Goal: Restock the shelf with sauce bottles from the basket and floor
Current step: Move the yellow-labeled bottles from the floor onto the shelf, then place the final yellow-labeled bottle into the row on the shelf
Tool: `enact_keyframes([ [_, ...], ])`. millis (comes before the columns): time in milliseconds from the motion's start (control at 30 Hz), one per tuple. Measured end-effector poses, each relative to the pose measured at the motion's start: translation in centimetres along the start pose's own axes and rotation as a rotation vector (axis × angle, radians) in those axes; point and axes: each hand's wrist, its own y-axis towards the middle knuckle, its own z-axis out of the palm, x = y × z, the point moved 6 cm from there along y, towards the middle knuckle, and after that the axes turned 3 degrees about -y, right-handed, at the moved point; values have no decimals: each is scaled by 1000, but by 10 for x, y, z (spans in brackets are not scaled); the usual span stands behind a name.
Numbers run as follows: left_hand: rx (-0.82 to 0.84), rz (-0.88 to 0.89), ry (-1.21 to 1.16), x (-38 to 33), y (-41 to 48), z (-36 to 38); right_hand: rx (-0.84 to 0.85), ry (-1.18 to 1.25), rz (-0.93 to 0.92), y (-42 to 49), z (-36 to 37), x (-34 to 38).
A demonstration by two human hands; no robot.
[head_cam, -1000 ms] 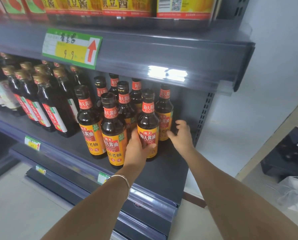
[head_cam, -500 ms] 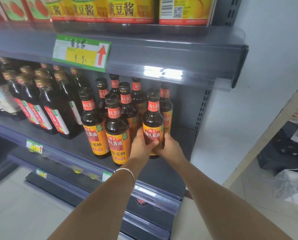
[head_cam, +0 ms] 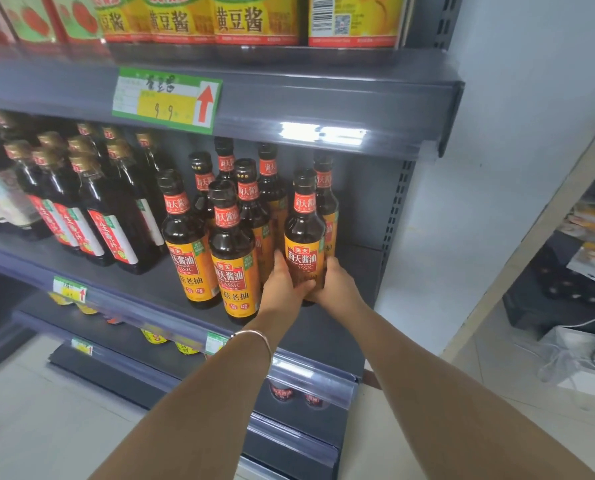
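Sauce bottle (head_cam: 304, 237) stands upright, neck up, left hand (head_cam: 284, 289) and right hand (head_cam: 337, 289) gripping its base.

Dark orange-labelled sauce bottle (head_cam: 304, 233) upright on shelf (head_cam: 354, 271).

Bare forearms (head_cam: 219, 393); thin silvery bangle (head_cam: 258, 336) round left wrist.

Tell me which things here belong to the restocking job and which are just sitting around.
Belongs to the job: the orange-label bottle, gripped low down by the left hand and right hand; the other orange-label bottles beside it; the middle shelf they stand on.
Just there: gold-capped bottles to the left; yellow-label containers on the shelf above; green price tag.
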Motion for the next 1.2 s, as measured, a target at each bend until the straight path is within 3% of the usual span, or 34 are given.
enact_keyframes([
  [267,23,-17,137,13,-49,-9,-40,-166,92,-53,-18,-13],
  [567,261,253,607,31,-124,-12,-176,-248,181,-169,-21,-22],
  [767,413,397,860,94,-193,-7,-54,-387,336,-267,41,-64],
  [1033,627,395,719,193,-261,84,62,-341,545,-365,137,-185],
  [1200,645,467,727,287,-287,159,149,-308,619,-397,231,-279],
])
